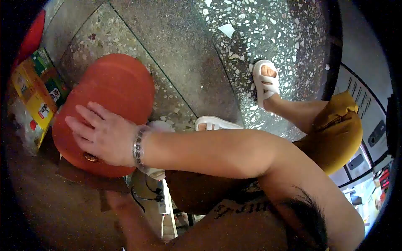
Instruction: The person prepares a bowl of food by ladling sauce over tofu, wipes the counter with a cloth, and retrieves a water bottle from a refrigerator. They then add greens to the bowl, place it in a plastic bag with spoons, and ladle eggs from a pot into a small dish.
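A large, rounded red-orange object (117,83), like the top of a plastic stool, is at the left. My right hand (102,136) lies on it with fingers spread and palm down, apparently in a thin clear glove. A beaded bracelet (137,146) circles that wrist. A small dark, shiny oval (90,157) shows beside the hand. Lower down, my left hand (117,200) is in dim light beneath the red object's edge. Its fingers are hidden, and I cannot make out what they touch.
Yellow and green printed packs (42,106) stand at the far left. White sandals (264,81) rest on the speckled stone floor (184,54). A white power strip with plugs (164,203) is below my right forearm. Grey metal cabinets (362,100) line the right.
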The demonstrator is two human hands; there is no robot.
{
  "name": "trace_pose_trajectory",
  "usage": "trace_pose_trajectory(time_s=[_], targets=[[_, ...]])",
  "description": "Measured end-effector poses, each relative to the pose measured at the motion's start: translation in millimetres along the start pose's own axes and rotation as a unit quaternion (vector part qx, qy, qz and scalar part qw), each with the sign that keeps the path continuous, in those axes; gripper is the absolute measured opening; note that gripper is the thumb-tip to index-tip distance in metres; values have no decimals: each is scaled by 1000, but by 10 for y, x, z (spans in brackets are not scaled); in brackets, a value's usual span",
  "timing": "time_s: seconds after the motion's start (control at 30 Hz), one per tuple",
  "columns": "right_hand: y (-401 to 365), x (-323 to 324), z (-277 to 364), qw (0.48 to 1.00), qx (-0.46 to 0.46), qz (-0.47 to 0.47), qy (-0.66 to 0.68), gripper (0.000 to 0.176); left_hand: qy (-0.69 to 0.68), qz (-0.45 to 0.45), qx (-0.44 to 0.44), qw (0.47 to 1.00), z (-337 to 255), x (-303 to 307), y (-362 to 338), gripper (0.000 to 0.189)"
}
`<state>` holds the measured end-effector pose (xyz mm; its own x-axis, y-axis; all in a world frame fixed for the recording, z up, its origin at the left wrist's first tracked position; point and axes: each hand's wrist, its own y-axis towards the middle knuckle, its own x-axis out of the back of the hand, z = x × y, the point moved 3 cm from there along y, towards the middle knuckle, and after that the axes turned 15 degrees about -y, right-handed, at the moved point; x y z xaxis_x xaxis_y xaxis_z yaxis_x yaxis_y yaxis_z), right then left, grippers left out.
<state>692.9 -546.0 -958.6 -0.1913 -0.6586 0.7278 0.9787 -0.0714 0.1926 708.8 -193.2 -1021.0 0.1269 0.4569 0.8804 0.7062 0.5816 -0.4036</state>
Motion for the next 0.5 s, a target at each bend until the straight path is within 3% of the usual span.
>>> trace_pose_trajectory(time_s=[0.27,0.5], targets=[[-7,-66,23,1000,-7,-8,-12,44,-16,-12,6,1000,90,86,-105,40],[16,59,6,999,0,35,6,45,-31,-45,15,998,-298,378,-356,39]])
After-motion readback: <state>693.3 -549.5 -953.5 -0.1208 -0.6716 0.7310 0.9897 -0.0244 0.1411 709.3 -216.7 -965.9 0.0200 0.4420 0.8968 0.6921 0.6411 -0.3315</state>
